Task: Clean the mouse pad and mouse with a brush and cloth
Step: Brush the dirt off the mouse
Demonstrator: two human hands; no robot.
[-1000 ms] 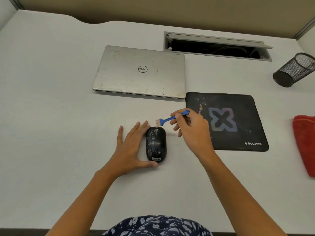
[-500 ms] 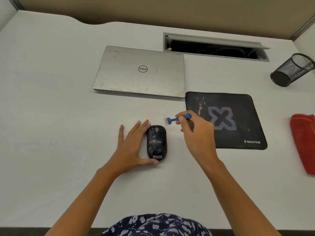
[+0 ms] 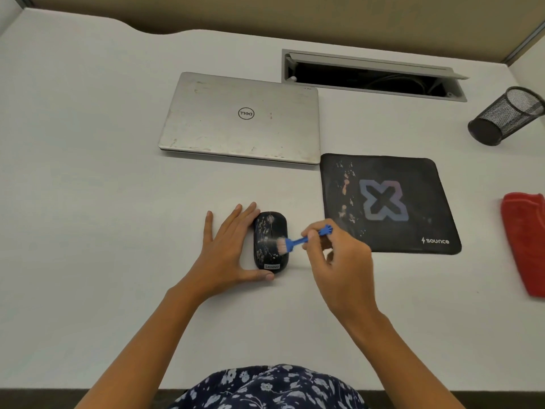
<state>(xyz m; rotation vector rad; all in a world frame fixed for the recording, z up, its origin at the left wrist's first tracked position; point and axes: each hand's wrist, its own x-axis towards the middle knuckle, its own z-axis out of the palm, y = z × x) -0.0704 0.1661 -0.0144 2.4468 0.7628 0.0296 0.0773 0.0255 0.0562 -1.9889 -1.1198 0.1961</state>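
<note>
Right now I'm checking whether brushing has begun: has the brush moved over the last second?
Yes. The brush came toward the person, away from the laptop; its bristles now lie on the mouse.

mouse (image 3: 270, 242) left of mouse pad (image 3: 389, 203)

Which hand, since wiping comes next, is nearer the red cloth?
Right. The right hand holds the brush beside the mouse, left of the red cloth; the left hand rests against the mouse's other side, farther away.
</note>
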